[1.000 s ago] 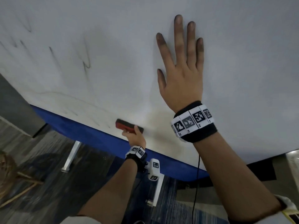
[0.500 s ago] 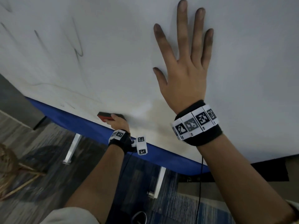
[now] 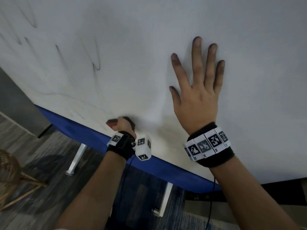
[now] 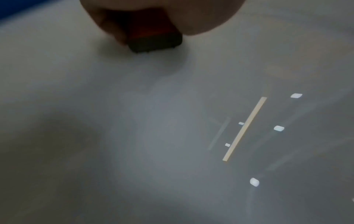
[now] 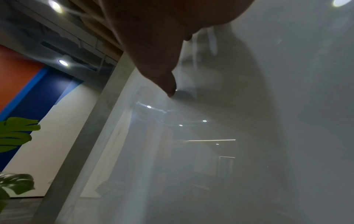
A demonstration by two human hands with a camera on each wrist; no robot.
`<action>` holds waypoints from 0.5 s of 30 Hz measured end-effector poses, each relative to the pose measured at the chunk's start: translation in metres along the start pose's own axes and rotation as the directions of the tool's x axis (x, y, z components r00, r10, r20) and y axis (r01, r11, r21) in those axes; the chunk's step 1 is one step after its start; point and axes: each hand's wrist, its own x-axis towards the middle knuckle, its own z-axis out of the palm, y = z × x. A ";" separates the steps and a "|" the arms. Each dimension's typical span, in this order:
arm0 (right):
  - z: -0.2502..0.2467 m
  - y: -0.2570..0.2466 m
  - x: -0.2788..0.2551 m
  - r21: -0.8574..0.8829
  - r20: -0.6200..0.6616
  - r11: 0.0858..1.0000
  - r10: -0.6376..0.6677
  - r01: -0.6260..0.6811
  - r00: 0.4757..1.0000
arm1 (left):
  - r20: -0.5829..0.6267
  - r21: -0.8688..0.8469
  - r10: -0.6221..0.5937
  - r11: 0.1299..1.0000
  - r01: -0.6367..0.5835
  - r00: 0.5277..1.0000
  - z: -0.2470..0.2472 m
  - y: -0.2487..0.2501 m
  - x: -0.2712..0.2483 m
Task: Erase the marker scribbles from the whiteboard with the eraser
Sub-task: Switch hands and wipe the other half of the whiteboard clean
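My left hand is curled tight round the red eraser, pressing its felt to the whiteboard just above the blue lower edge. My right hand lies flat on the board, fingers straight and spread, well right of the eraser. Dark marker strokes sit up-left of my left hand.

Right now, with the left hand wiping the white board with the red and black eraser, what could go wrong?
1. The right hand lies flat on the white glossy board, and its fingertips are dark; they may smudge the clean area.
2. The left hand holds the red-and-black block eraser near the blue lower edge; a stroke may slip off.
3. The eraser's felt looks black, so it may smear the dark marker strokes.
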 end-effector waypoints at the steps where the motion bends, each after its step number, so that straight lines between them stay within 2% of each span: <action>1: 0.000 -0.001 -0.001 0.013 -0.006 1.000 0.002 -0.002 1.000 | -0.088 -0.124 0.083 0.988 -0.093 0.993 0.004 0.023 -0.007; 2: 0.001 -0.002 -0.002 0.028 -0.012 1.000 0.007 -0.007 1.000 | -0.139 -0.193 0.157 0.964 -0.182 0.978 0.007 0.048 -0.020; 4: 0.004 -0.007 -0.005 0.063 -0.021 0.998 0.028 -0.027 0.999 | -0.051 -0.237 0.330 0.913 -0.332 0.943 0.010 0.080 -0.038; 5: 0.005 -0.010 -0.008 0.084 -0.020 0.996 0.042 -0.040 0.999 | -0.001 -0.233 0.373 0.902 -0.363 0.928 0.011 0.083 -0.041; 8: 0.013 -0.024 -0.016 0.132 -0.024 0.989 0.072 -0.068 0.997 | 0.069 -0.186 0.397 0.907 -0.379 0.915 0.001 0.067 -0.044; 12: 0.019 -0.033 -0.017 0.073 -0.059 0.994 0.085 -0.080 0.995 | 0.070 -0.061 0.322 0.946 -0.318 0.944 -0.010 0.045 -0.050; 14: 0.014 -0.038 -0.006 0.061 -0.093 0.995 0.081 -0.075 0.992 | 0.136 -0.017 0.381 0.924 -0.382 0.914 -0.008 0.057 -0.064; 15: 0.010 -0.040 0.003 0.065 -0.104 0.997 0.058 -0.051 0.993 | 0.202 0.014 0.454 0.885 -0.466 0.868 -0.005 0.064 -0.076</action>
